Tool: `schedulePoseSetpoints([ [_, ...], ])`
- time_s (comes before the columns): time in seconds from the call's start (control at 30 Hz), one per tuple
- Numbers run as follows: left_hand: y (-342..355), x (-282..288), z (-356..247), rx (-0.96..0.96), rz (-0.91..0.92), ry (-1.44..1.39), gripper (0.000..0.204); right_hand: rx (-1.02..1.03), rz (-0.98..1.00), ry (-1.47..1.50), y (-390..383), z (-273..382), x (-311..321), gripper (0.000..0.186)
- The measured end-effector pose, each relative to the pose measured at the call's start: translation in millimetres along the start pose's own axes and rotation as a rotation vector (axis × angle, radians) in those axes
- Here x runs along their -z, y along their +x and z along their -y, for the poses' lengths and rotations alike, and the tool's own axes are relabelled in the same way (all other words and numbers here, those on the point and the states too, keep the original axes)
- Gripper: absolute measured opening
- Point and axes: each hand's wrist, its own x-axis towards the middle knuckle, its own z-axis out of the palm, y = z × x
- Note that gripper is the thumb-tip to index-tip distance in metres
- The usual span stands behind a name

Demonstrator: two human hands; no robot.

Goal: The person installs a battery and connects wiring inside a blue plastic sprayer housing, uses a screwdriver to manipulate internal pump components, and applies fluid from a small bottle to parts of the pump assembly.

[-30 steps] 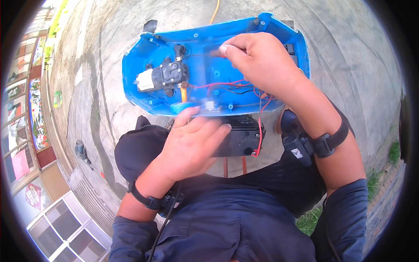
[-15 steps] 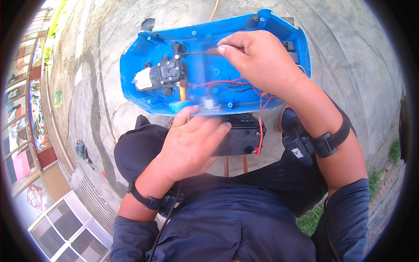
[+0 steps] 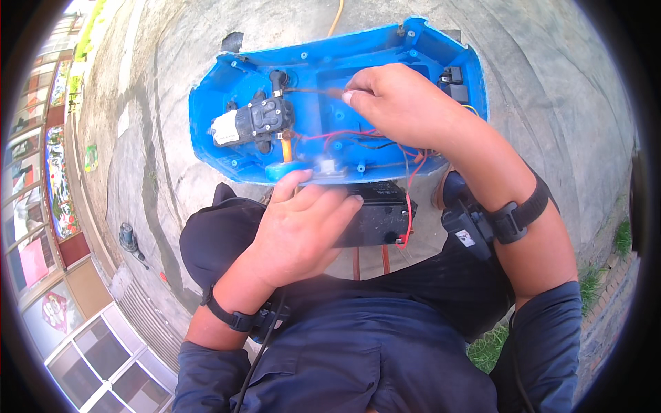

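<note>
My right grip [image 3: 399, 100] pinches a slim rod [image 3: 315, 91] pointing to 9 o'clock; my left grip [image 3: 296, 230], half-curled, meets the blue shell [image 3: 318, 117] at 7 o'clock, hold I cannot tell.

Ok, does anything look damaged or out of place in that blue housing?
Red wires bunch untidily near the right end of the blue housing, and one hangs over its near rim down to the black box. The rim looks rough, though I can't confirm damage.

Outdoor paved yard, cracked concrete ground [image 3: 578, 138], grass tufts [image 3: 591, 289], windowed building front [image 3: 103, 358] alongside
</note>
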Motion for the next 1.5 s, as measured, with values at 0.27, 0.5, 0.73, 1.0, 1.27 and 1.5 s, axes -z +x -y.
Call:
schedulePoseSetpoints([
  [0.27,0,1,0,0.009,-0.001,0.001,0.067,0.034,0.068,-0.161,3,6,-2,0.031],
  [0.5,0,1,-1,0.016,0.016,-0.003,0.068,0.110,-0.120,-0.263,-1,4,-12,0.024],
  [0.73,-1,2,-1,0.017,0.024,-0.008,0.069,-0.055,0.150,-0.074,4,16,-2,0.031],
  [1.0,-1,0,-1,0.007,0.048,-0.015,0.069,0.033,0.198,-0.053,10,2,-8,0.035],
  [1.27,-3,0,0,0.004,0.039,-0.001,0.069,0.012,0.310,0.006,17,3,0,0.033],
  [1.5,-5,-2,2,0.000,0.069,-0.003,0.070,-0.067,0.376,0.082,18,9,3,0.033],
])
